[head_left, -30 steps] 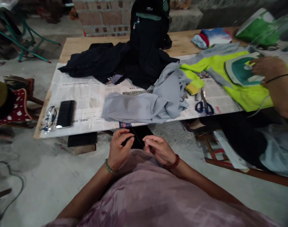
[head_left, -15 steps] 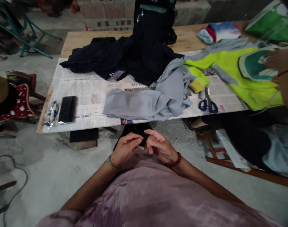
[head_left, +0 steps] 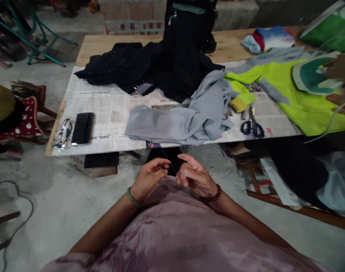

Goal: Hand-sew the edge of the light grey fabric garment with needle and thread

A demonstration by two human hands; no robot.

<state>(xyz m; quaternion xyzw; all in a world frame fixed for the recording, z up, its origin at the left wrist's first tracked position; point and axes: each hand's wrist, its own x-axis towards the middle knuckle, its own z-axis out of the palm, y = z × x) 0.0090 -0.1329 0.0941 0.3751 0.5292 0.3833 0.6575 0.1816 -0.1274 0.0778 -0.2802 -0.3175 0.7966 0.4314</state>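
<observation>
Just in front of the table edge, my left hand [head_left: 152,176] has its thumb and index finger parted, and I see nothing between them. A thin thread [head_left: 173,167] slants down from the table edge to my right hand [head_left: 197,176]. The right thumb and curled fingers are closed on it, while the index finger points outward. Any needle is too small to make out. Beyond my hands, a grey cloth garment [head_left: 166,122] lies crumpled along the table's near edge, touching neither hand.
Blue-handled scissors [head_left: 252,127], a black phone-like case [head_left: 83,128] and glasses [head_left: 64,132] lie on the newspaper-covered table [head_left: 110,109]. Dark clothing [head_left: 127,66] is behind. At right, another person's hand [head_left: 338,71] holds a green iron [head_left: 310,77] on a yellow garment [head_left: 297,109].
My left thumb and index finger have come apart, and a gap has widened between my two hands. The view has shifted slightly. The iron stays on the yellow garment.
</observation>
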